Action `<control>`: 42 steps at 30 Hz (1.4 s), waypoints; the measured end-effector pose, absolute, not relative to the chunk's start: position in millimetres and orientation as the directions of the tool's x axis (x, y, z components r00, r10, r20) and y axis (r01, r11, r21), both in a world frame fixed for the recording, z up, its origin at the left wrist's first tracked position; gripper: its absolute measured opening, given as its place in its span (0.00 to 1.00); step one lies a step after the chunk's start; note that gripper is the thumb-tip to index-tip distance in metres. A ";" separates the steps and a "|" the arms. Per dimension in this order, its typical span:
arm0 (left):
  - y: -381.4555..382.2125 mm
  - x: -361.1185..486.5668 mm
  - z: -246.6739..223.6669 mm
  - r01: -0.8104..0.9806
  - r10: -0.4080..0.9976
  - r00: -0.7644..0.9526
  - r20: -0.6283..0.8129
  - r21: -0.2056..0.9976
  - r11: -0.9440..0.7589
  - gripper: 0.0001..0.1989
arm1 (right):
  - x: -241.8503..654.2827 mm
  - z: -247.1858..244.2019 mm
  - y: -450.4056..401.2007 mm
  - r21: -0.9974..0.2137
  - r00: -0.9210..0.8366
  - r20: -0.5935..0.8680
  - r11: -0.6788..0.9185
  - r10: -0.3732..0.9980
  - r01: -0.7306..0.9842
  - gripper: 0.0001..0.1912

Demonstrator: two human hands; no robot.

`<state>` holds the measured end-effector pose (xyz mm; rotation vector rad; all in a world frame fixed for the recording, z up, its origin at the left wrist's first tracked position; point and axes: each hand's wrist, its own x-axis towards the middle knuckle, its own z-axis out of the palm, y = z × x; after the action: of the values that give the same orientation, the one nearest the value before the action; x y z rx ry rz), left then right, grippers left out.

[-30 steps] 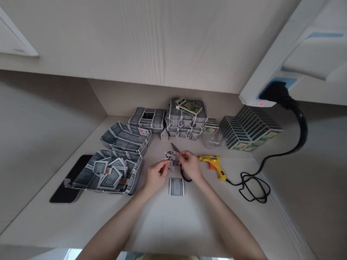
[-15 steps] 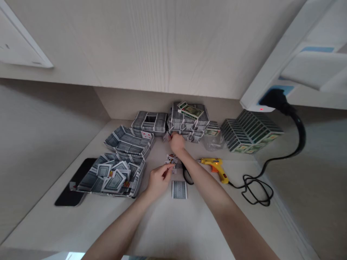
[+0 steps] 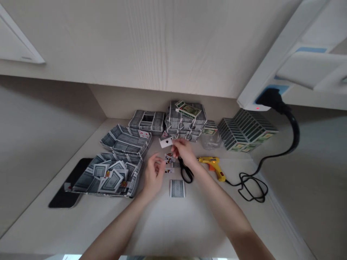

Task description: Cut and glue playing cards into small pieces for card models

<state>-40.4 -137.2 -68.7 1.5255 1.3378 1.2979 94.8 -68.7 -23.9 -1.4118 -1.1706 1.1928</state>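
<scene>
Between the fingers of my right hand (image 3: 183, 150) is a small white card piece (image 3: 166, 142) with a black spade mark. My left hand (image 3: 155, 171) has its fingers apart and holds nothing, beside several small face-card pieces (image 3: 169, 159) on the table. Black-handled scissors (image 3: 186, 174) lie under my right wrist, their blades partly hidden. Nearer to me, a patterned card (image 3: 177, 188) lies face down. To the left is an open card-built box (image 3: 135, 182) with loose cards (image 3: 114, 180) inside and a folded-back lid (image 3: 123, 140).
A yellow glue gun (image 3: 214, 166) with a black cable lies at right. Card-built boxes (image 3: 185, 121) and stacked card packs (image 3: 246, 130) stand at the back. A black phone (image 3: 63, 195) is partly under the left box. A plugged power strip (image 3: 252, 99) overhangs the right.
My right hand has drawn back towards me from the rear boxes, with the white card piece now in plain view. My left hand has moved slightly left off the small pieces and opened.
</scene>
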 end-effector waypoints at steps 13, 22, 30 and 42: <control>-132.5 -35.7 -73.6 0.267 0.997 -0.005 0.071 0.961 -0.067 0.15 | 168.8 -48.4 -162.0 -0.566 0.306 0.092 -0.203 0.948 0.799 0.19; -129.9 -37.5 -78.0 0.471 0.992 -0.019 0.128 0.876 -0.104 0.15 | 215.6 -71.0 -161.2 -0.160 0.589 0.030 -0.578 0.807 0.800 0.33; -129.0 -39.3 -78.9 0.588 0.982 -0.039 0.186 0.799 -0.128 0.16 | 222.8 -52.8 -155.5 -0.528 0.424 -0.144 -0.432 0.894 0.731 0.20; -135.4 -36.4 -74.4 0.663 0.966 0.026 0.259 0.718 -0.210 0.17 | 157.1 -62.8 -157.0 -0.549 0.318 0.122 -0.203 0.940 0.811 0.21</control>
<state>-36.4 -135.4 -74.4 1.9115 1.6543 1.0225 157.1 -157.0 -62.8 -2.0666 -1.5410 0.3256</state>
